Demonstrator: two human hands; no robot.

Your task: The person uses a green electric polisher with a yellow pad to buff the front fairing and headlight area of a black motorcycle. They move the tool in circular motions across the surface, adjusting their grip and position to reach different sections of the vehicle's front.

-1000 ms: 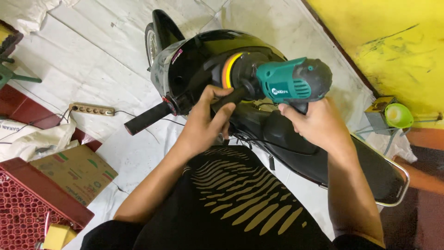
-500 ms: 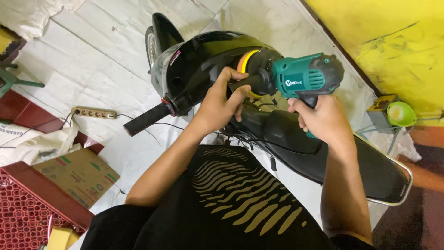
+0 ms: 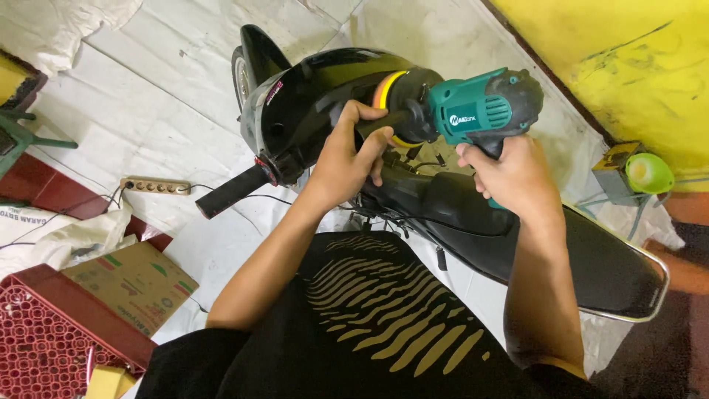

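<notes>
While both hands gripped the polisher (image 3: 473, 111):
Left hand (image 3: 347, 159): fingers closed round side handle.
Right hand (image 3: 513, 174): fingers closed round rear grip.
Risk: pad (image 3: 385, 92) tilting could scuff scooter panel (image 3: 310, 96); trailing cable (image 3: 413, 218) could snag.

One camera only, on my head, tilted steeply down over my chest and both arms. It sits close: my left hand (image 3: 347, 159) and right hand (image 3: 517, 181) fill mid-frame, the black scooter (image 3: 310, 103) just beyond, white floor sheet (image 3: 148, 81) top left.
</notes>
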